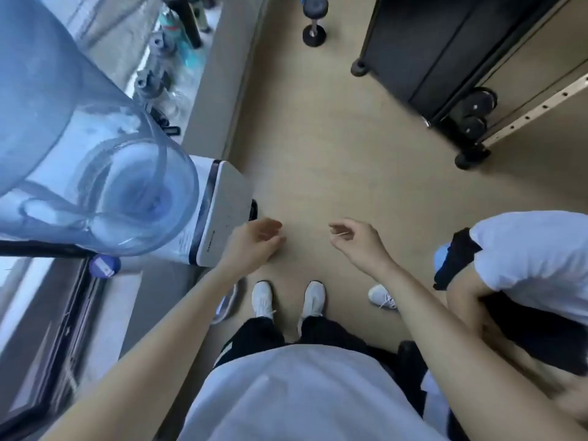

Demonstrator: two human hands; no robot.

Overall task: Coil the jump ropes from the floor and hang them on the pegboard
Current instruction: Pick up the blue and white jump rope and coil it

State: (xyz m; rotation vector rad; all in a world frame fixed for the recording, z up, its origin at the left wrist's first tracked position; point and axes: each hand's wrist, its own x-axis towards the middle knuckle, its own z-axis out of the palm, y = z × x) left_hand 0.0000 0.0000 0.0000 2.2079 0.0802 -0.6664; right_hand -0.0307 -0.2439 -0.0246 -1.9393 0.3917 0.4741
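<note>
head view looked down on a tan floor (318,138), left hand (254,243) loosely curled and empty beside a water dispenser (222,211), right hand (358,245) curled by a thin pale strand (342,233), grip unclear, jump ropes' whereabouts could not be told

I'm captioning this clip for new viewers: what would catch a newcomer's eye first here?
A big blue water jug fills the left, on a white dispenser. Mid-frame the left hand and right hand hover over the tan floor, above white shoes. A dumbbell sits at the top, beside a black rack.
</note>
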